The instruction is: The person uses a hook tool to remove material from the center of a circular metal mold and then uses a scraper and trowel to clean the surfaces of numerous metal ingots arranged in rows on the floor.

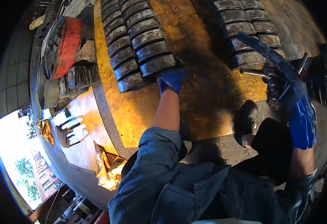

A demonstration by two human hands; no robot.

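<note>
My left hand (170, 79), in a blue glove, is at the near end of a double row of curved, grimy metal pieces (158, 65). It appears to touch the last piece; its fingers are mostly hidden. On the right, my right hand (295, 80) wears a long blue glove and is closed around a long, flat, dark bar (262, 49) that slants up to the left. A thin metal rod (302, 64) shows beside this hand. Below the bar's far end stands a second double row of similar metal pieces (247, 59).
Both rows stand on a worn, stained yellow floor plate (204, 112). At the left are a red-rimmed wheel-like part (72, 46) and a stack of thin plates (82, 78). Crumpled brown wrapping (109, 170) lies near my left side. A dark round part (322, 82) stands at the far right.
</note>
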